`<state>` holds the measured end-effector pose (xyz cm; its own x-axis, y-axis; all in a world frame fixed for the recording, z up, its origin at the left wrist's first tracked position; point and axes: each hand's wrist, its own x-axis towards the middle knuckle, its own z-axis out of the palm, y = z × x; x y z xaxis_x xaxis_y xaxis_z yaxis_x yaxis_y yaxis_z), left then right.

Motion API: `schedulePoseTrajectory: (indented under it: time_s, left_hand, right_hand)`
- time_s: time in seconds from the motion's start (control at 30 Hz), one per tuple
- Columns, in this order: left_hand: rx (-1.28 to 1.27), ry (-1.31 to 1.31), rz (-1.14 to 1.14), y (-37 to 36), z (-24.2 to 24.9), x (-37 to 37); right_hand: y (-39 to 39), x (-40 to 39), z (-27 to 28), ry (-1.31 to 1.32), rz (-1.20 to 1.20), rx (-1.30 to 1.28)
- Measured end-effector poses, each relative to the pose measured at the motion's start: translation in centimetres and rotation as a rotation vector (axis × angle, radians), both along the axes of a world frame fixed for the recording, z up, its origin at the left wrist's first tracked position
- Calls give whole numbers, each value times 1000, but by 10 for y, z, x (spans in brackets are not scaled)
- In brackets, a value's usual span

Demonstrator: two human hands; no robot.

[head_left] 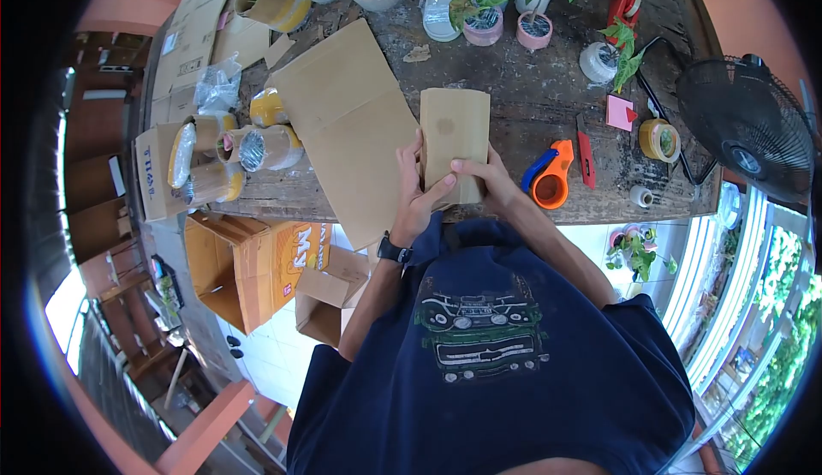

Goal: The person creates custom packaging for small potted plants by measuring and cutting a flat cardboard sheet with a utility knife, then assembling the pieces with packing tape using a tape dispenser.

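Observation:
A bent piece of brown cardboard (456,128) is held upright at the table's front edge, between both my hands. My left hand (418,185) grips its left side, thumb across the lower front. From the right, my right hand (488,175) holds the other side, its thumb pressed on the front near the left thumb. The fingers behind the cardboard are partly hidden. A large flat cardboard sheet (347,124) lies just left of my hands. To the right are an orange and blue tape dispenser (550,179) and a red box cutter (586,154).
Wrapped cardboard tubes (265,148) stand at the left, with potted plants (534,29) at the back. A black fan (745,124), tape roll (659,141) and pink sticky notes (619,112) are on the right. Open cardboard boxes (244,274) sit below the table's left front.

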<state>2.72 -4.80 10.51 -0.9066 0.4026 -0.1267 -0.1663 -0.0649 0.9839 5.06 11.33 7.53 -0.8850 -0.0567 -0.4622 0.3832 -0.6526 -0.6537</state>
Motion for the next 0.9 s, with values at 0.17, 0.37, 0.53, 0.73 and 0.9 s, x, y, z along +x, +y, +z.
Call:
schedulePoseTrajectory:
  time_s: [0.17, 0.37, 0.53, 0.73, 0.9]
  left_hand:
    - [-224, 213, -76, -10, -34, -3]
    - [-239, 171, 152, 6, -33, -4]
    - [14, -51, 352, 34, -42, 13]
    - [64, -42, 319, 29, -61, 1]
    - [-74, 4, 329, 19, -106, -2]
  right_hand:
    - [7, -5, 11, 8, 98, 100]
    - [-7, -1, -32, -133, -128, -231]
    - [-9, -1, -37, -78, -199, -272]
    - [0, -10, -25, -51, -67, -66]
    - [49, 35, -49, 42, 4, 1530]
